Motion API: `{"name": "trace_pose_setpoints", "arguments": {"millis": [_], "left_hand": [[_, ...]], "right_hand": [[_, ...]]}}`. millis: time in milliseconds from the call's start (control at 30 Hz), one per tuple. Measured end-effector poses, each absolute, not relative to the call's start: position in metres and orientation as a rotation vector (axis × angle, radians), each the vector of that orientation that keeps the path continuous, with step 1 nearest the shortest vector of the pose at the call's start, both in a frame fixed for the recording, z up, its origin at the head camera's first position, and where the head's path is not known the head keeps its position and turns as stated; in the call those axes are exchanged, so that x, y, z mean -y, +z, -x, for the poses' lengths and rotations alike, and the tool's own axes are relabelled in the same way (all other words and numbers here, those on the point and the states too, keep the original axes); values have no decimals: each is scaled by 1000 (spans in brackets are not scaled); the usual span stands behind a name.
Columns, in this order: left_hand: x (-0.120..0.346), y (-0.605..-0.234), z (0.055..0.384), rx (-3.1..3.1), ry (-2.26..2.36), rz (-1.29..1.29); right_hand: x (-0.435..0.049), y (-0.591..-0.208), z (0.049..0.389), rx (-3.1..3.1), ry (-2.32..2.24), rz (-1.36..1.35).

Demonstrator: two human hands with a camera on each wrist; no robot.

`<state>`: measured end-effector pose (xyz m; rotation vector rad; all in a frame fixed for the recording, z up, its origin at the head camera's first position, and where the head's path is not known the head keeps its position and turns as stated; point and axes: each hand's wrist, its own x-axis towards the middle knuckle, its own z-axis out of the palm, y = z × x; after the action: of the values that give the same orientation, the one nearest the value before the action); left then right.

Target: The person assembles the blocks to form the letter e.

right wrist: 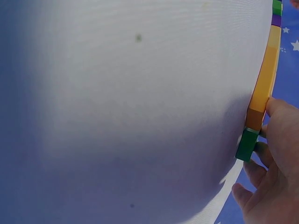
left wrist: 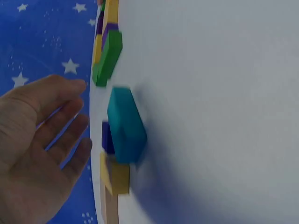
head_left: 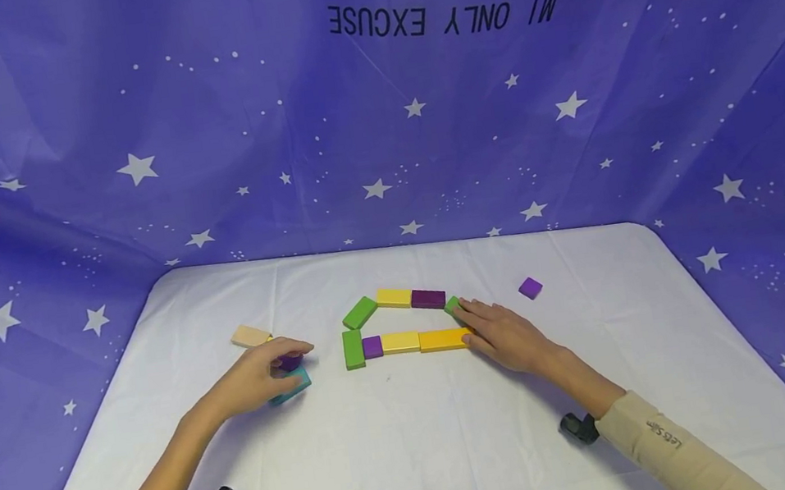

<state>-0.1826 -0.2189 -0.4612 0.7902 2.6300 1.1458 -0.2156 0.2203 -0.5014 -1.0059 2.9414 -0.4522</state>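
Observation:
My left hand (head_left: 257,377) hovers over a teal block (head_left: 300,382) and a dark purple block (head_left: 291,362), its fingers loosely bent. In the left wrist view that hand is beside the teal block with nothing in its grasp. The right hand (head_left: 509,337) lies along the right end of a ring of blocks. Its fingertips touch a green block (head_left: 452,305), and its thumb rests at the end of an orange block (head_left: 444,340). A second green block (right wrist: 247,144) at that end, hidden under the hand in the head view, shows in the right wrist view.
The ring also has green blocks (head_left: 353,349) at the left, yellow blocks (head_left: 395,298) and purple ones (head_left: 428,299). A beige block (head_left: 250,335) lies left of it, a purple square block (head_left: 531,288) to the right. Behind the white table (head_left: 406,458) hangs a starry blue cloth (head_left: 317,122).

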Motion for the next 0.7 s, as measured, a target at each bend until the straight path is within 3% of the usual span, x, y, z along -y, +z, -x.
{"name": "trace_pose_setpoints", "arguments": {"millis": [700], "left_hand": [[238, -473, 172, -2522, 1046, -763]], "right_hand": [[-220, -500, 215, -2932, -471, 1005]]}}
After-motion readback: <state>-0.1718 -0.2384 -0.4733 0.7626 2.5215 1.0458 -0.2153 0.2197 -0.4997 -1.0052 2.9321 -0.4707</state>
